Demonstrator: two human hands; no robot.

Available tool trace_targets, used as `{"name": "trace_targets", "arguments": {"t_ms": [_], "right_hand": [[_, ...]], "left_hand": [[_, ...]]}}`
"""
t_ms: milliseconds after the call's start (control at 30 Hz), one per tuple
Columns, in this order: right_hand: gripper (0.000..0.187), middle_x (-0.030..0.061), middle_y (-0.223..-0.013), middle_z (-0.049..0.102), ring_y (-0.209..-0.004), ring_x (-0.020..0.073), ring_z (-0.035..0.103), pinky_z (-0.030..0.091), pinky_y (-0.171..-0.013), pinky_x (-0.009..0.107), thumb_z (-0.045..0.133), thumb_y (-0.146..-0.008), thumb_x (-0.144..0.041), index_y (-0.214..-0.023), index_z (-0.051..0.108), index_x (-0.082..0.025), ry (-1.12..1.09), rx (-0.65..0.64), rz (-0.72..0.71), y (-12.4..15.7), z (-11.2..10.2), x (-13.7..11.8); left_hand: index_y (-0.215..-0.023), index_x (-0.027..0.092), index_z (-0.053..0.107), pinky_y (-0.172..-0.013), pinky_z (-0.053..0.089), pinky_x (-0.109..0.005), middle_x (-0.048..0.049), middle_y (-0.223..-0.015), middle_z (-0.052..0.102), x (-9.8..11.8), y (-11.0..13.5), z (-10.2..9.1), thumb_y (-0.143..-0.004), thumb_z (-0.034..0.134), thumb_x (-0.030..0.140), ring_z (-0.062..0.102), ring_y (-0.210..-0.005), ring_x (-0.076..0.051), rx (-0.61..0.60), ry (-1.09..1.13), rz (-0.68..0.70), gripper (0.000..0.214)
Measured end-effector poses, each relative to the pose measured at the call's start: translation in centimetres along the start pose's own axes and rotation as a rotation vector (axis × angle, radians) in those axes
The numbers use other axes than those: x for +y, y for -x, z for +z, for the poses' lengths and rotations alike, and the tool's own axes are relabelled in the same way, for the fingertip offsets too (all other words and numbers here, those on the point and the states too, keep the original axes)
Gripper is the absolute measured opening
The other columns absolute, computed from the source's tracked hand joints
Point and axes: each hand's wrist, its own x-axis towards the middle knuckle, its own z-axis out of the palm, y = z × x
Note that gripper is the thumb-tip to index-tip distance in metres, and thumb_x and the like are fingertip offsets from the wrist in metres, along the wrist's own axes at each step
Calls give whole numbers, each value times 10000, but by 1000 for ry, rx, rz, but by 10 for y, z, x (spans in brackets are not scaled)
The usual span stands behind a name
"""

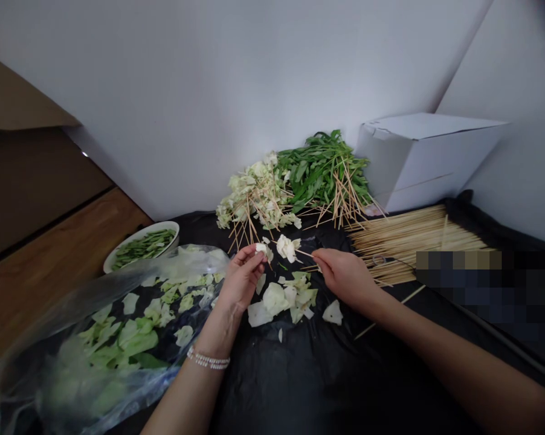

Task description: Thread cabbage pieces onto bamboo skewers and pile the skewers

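My left hand (241,279) pinches a small pale cabbage piece (260,248) at its fingertips. My right hand (342,273) is closed on a thin bamboo skewer (303,254) that carries threaded cabbage pieces (286,247) between the two hands. Below them lies a small heap of loose cabbage pieces (284,300) on the black plastic sheet (309,374). A clear plastic bag (113,338) with more cabbage leaves sits by my left forearm.
Finished cabbage skewers (254,196) and leafy green skewers (324,172) are piled against the wall. Several bare bamboo sticks (403,241) lie at the right, before a white cardboard box (424,157). A white bowl of cut greens (142,243) stands at the left, near the wooden floor.
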Motion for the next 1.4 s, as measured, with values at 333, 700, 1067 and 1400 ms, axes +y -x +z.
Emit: {"name": "trace_targets", "arguments": {"t_ms": [333, 700, 1067, 1400], "right_hand": [[276, 58, -939, 721, -866, 205, 673, 470, -743, 313, 403, -973, -278, -965, 672, -219, -102, 55, -26, 0, -1, 0], [270, 68, -991, 727, -911, 191, 681, 509, -814, 309, 410, -971, -252, -1024, 672, -215, -200, 120, -159, 2, 1, -2], [286, 66, -978, 725, -941, 194, 676, 508, -814, 311, 401, -983, -261, -1049, 673, -206, -142, 49, -153, 4, 3, -4], [300, 59, -964, 719, -915, 188, 666, 492, -762, 301, 379, -984, -272, -1045, 669, -224, -118, 6, -117, 3, 0, -5]], "left_hand": [[-843, 161, 625, -639, 566, -224, -29, -749, 679, 8, 1, -1, -798, 630, 30, 688, -726, -141, -11, 250, -240, 139], [-827, 141, 649, -612, 542, -167, -7, -759, 693, 4, -1, -1, -737, 710, 4, 680, -693, -100, -19, 199, -141, 175], [-778, 165, 678, -630, 518, -151, 23, -729, 717, 0, 3, 7, -580, 858, 94, 674, -676, -76, 68, 54, 67, 277], [-789, 164, 665, -663, 517, -191, 15, -736, 711, 1, 5, 8, -687, 824, 190, 683, -703, -96, 63, 75, 65, 191]]}}
